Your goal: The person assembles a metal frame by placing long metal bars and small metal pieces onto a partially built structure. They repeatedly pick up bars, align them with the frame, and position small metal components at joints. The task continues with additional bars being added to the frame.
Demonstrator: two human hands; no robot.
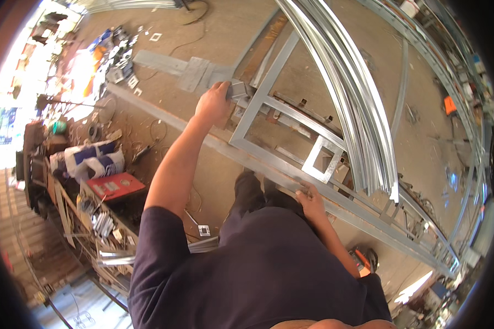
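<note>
My left hand reaches out past the long bar with its fingers closed around a small grey metal block, beside the corner of a welded square-tube frame. A long flat steel bar runs diagonally in front of me under this frame. My right hand is at the near edge of that bar, fingers curled; what they hold, if anything, is hidden. A square metal plate with a square opening rests on the frame, close to my right hand.
A bundle of shiny metal channels lies across the frame's right side. Flat grey plates are beyond my left hand. At left are a red case on a cluttered bench and scattered scraps. An orange-black tool lies by my right arm.
</note>
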